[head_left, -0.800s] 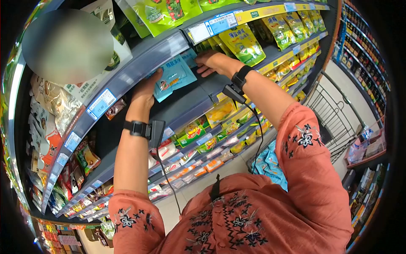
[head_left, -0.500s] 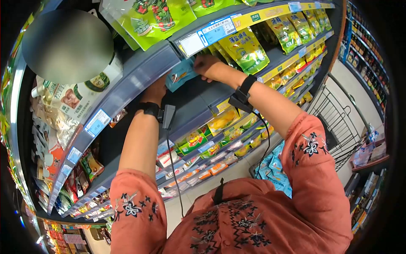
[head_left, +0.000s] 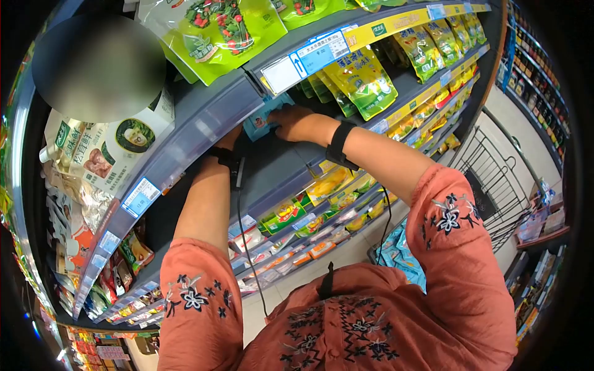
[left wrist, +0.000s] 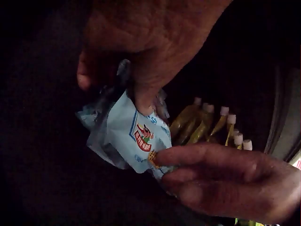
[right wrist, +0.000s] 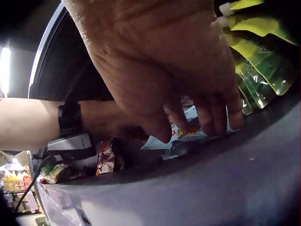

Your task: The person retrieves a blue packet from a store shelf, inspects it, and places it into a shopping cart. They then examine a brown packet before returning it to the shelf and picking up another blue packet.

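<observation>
Light-blue packets [left wrist: 134, 136] with a small red cartoon emblem stand bunched on a dark shelf. My left hand [left wrist: 146, 37] holds them from above, its thumb on the front packet and fingers round the far side. In the head view that hand is mostly hidden behind the shelf edge. My right hand [head_left: 300, 125] touches the packets' other side. In the left wrist view its extended fingers [left wrist: 207, 155] lie against the packet's edge, and in the right wrist view they hang down over it.
Yellow-green spouted pouches [head_left: 365, 83] stand right of the packets. A shelf lip with price tags [head_left: 318, 55] runs over my hands, with large green bags [head_left: 216, 31] above. Lower shelves hold more packets. A wire cart [head_left: 495, 179] stands at right; blue packets [head_left: 402, 253] lie low before me.
Both hands have moved deeper under the shelf lip with the blue packets, which show less now. The right hand has come from beside the packets onto them.
</observation>
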`<act>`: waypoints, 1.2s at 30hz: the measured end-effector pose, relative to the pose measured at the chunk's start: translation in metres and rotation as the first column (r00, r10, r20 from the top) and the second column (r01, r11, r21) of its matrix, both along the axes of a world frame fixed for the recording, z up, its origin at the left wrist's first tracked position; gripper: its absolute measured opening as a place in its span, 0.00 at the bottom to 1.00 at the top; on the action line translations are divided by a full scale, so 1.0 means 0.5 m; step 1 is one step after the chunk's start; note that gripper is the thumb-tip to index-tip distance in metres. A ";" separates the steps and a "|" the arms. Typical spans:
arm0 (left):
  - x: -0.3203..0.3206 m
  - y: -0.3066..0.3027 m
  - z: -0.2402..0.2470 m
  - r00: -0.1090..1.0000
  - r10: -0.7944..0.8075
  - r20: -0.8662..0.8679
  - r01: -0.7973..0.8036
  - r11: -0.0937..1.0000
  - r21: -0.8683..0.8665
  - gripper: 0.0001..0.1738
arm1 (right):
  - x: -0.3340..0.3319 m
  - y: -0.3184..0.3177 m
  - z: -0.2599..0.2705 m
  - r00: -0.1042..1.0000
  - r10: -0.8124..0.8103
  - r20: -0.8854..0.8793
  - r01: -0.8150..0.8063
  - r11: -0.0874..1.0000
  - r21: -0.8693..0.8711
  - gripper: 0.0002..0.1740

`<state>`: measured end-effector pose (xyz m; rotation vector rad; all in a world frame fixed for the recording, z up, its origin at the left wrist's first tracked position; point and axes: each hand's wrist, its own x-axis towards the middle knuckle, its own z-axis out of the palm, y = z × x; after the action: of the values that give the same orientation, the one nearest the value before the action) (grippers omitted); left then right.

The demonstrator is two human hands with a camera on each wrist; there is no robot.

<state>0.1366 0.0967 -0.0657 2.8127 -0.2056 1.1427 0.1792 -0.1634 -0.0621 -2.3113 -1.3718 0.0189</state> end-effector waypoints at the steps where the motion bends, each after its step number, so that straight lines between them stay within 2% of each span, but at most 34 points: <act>1: -0.006 -0.001 0.006 1.000 0.008 0.001 -0.008 1.000 0.001 0.37 | 0.004 0.005 0.001 1.000 0.020 0.002 -0.020 1.000 -0.016 0.27; 6: -0.035 -0.007 0.036 0.998 0.028 -0.054 -0.032 0.997 -0.068 0.37 | 0.015 0.011 0.015 0.995 0.099 -0.015 -0.100 0.990 -0.095 0.27; 9: -0.051 -0.012 0.044 0.996 0.036 -0.082 -0.045 0.993 -0.112 0.37 | 0.006 0.013 0.017 0.997 0.074 -0.027 -0.077 0.992 -0.101 0.26; 15: -0.071 -0.022 0.048 0.991 0.038 -0.131 -0.060 0.983 -0.171 0.37 | 0.005 0.011 0.027 0.992 0.123 -0.014 -0.124 0.979 -0.163 0.28; 21: -0.082 -0.023 0.054 0.985 0.036 -0.167 -0.075 0.970 -0.233 0.38 | 0.014 0.042 0.015 0.997 0.072 -0.031 -0.077 0.973 -0.216 0.29; 27: -0.077 -0.026 0.078 0.973 0.022 -0.230 -0.094 0.946 -0.309 0.38 | 0.044 0.075 -0.006 0.999 0.023 0.032 -0.021 0.998 -0.061 0.25; 30: -0.068 -0.023 0.100 0.959 0.006 -0.283 -0.112 0.925 -0.362 0.38 | 0.036 0.080 0.012 0.999 -0.033 0.015 0.034 0.994 -0.105 0.25; 33: -0.057 -0.026 0.136 0.937 -0.010 -0.348 -0.144 0.899 -0.413 0.38 | 0.028 0.072 0.034 0.999 -0.018 0.031 0.023 0.981 -0.191 0.23; 36: -0.073 -0.063 0.158 0.913 -0.030 -0.407 -0.161 0.890 -0.426 0.38 | 0.056 0.096 -0.022 0.999 -0.013 0.036 0.017 0.994 -0.104 0.22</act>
<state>0.0999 0.0652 0.0135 2.5578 0.1756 0.4974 0.2072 -0.1156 -0.0731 -2.4187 -1.4014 0.0469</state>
